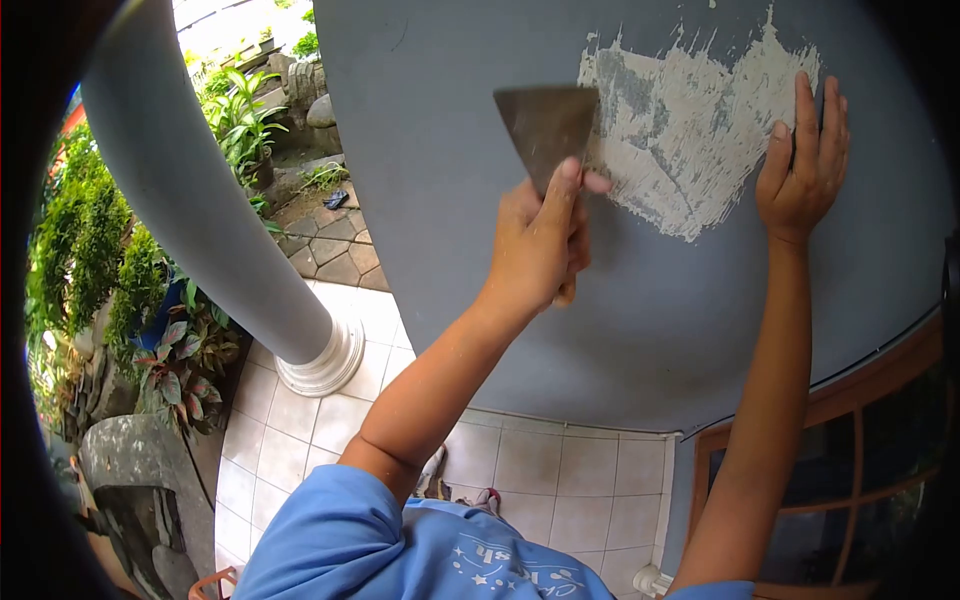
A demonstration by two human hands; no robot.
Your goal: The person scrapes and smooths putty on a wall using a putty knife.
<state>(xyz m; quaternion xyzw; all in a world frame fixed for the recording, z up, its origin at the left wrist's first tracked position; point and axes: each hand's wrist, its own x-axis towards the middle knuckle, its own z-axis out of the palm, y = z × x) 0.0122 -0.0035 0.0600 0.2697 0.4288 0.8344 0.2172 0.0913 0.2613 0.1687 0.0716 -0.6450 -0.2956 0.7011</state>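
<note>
My left hand (540,240) is wrapped round the handle of a putty knife (545,125), its wide blade pointing up and slightly left. The blade's right corner overlaps the left edge of a rough patch of whitish filler (690,130) on the grey wall (450,200). At the patch's right edge, my right hand (805,170) lies flat against the wall with its fingers stretched upward. Streaky, ragged marks run along the top of the filler, and grey shows through in places.
A round grey column (200,170) with a white base stands at the left on a tiled floor (540,465). Behind it are garden plants (240,125) and paving stones. A wood-framed window (850,460) is at the lower right.
</note>
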